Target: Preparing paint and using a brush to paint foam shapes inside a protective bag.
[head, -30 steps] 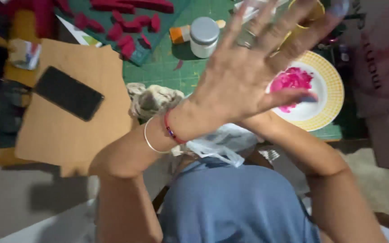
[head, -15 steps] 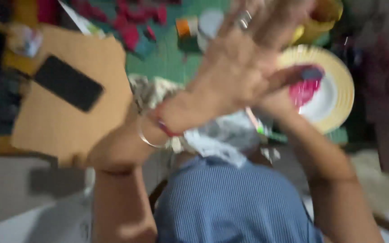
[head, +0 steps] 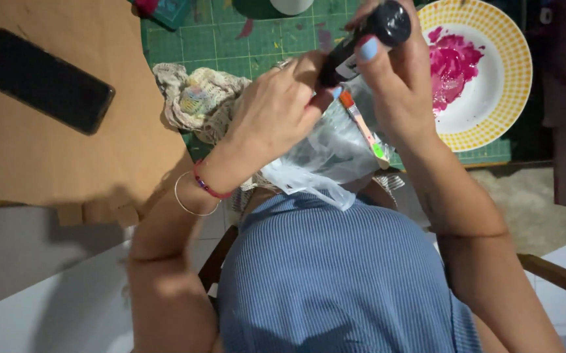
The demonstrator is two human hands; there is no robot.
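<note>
Blue ribbed cloth of your top (head: 335, 274) fills the near edge, and just past it lies a clear plastic bag (head: 325, 160), crumpled at the near rim of the green mat (head: 230, 42). Above that bag your two hands meet on a small black bottle (head: 368, 39). Your left hand (head: 273, 114) is curled around the bottle's lower end, fingers pinched on it, a red cord and a thin bangle at the wrist. Your right hand (head: 397, 85) grasps the bottle from the other side, fingers wrapped about its upper part near the round black cap, which tilts toward the camera. A thin brush (head: 361, 124) with an orange handle and a green tip lies slanted across the bag, under your right hand. Left of the bag, on the mat's near edge, sits a pale knitted rag (head: 194, 98). Further left of the mat is a sheet of brown card (head: 67, 150), and on it a black phone (head: 44, 82), well apart from your hands. At the mat's right side stands a white plate (head: 492, 104) with a yellow chequered rim, smeared with pink paint (head: 453, 65), just beyond your right hand.
</note>
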